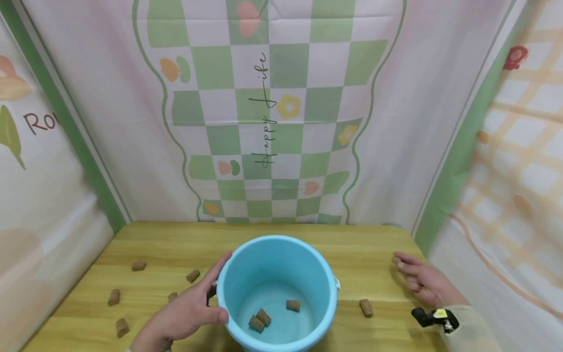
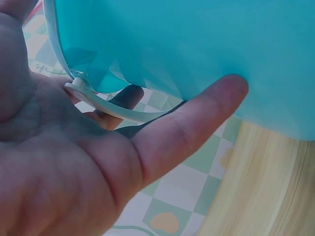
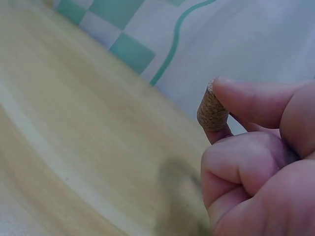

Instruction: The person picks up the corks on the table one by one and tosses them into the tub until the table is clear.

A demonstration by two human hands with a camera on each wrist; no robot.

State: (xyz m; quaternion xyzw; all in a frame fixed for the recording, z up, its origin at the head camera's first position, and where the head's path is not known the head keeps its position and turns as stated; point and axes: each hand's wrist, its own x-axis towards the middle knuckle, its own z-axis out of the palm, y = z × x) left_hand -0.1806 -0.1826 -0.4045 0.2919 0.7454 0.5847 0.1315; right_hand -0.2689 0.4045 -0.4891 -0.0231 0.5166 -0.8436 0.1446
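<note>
A light-blue bucket (image 1: 277, 239) stands at the table's front middle, with several brown corks (image 1: 292, 305) on its floor. My left hand (image 1: 189, 308) is spread against the bucket's left side, the thumb at the rim. In the left wrist view, a straight finger (image 2: 197, 123) touches the outer wall below the white handle (image 2: 118, 110). Over the table's right side, my right hand (image 1: 424, 281) pinches a cork (image 3: 212, 109) between thumb and fingertips, above the tabletop. Another cork (image 1: 366, 308) lies between that hand and the bucket.
Several corks, among them one near the left edge (image 1: 114, 297) and one near the bucket (image 1: 192, 276), lie on the wooden table (image 1: 176, 239). Printed curtains (image 1: 286, 146) hang behind the table and on both sides. A black strap device (image 1: 435, 318) sits on the right wrist.
</note>
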